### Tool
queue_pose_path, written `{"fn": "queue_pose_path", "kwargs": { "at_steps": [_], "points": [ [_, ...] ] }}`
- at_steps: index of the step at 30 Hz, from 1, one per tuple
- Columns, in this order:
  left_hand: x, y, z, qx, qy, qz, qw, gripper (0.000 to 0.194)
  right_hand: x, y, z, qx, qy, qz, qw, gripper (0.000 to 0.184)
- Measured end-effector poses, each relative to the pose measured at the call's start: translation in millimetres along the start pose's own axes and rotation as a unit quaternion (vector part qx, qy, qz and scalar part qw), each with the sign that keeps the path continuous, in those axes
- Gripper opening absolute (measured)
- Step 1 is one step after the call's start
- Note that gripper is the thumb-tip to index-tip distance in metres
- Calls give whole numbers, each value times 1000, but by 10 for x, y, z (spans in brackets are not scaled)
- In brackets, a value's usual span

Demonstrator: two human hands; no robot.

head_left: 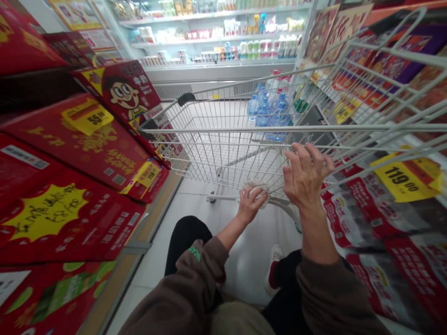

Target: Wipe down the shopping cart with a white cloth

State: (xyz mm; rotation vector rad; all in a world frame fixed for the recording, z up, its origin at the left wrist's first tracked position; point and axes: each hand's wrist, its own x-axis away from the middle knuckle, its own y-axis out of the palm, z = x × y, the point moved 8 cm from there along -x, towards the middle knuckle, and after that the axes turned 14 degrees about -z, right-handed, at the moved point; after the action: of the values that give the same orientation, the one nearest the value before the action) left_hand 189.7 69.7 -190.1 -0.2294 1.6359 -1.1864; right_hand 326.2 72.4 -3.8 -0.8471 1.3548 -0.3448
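In the head view a grey wire shopping cart (216,144) stands across the aisle in front of me, its wire side facing me. My left hand (251,204) is closed on a crumpled whitish cloth (261,187) and presses it against the lower wires of the basket. Higher and to the right, my right hand (304,174) has its bent fingers hooked on the wires of the cart's side. Part of the cloth is hidden under the left fingers. Nothing can be seen lying in the basket's left part.
Red gift boxes (59,139) are stacked along the left. Wrapped red packs (380,223) line the right below a yellow price tag (407,174). Beyond the cart are blue water bottles (261,109) and a lit fridge shelf (216,42). White floor tiles (240,260) lie below.
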Motion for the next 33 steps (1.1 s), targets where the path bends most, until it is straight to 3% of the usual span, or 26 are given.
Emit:
{"fn": "queue_pose_path", "kwargs": {
  "at_steps": [5,10,13,18,21,26,29,33],
  "points": [
    [-93,-227,-7,10,-3,29,1000,24,-72,-73,-71,-5,14,6,1000,43],
    [-93,-449,-144,15,-29,109,994,26,-75,-40,-373,16,-54,1,998,47],
    [-28,-389,-299,3,-50,111,993,26,-75,110,-532,28,-84,-40,995,53],
    [175,-144,-458,-9,-60,25,998,22,-101,211,-587,15,-85,-48,995,56],
    [209,-247,-481,11,-75,47,996,25,-139,215,-601,6,-77,-33,996,56],
    [11,-534,-552,9,-85,122,989,24,-195,294,-682,-10,-53,-30,998,55],
    [-10,-475,-676,9,-86,113,990,25,-218,361,-713,-13,-41,-39,998,50],
    [180,-270,-763,-3,-65,65,996,21,-228,373,-722,4,-36,-11,999,41]
  ]
}}
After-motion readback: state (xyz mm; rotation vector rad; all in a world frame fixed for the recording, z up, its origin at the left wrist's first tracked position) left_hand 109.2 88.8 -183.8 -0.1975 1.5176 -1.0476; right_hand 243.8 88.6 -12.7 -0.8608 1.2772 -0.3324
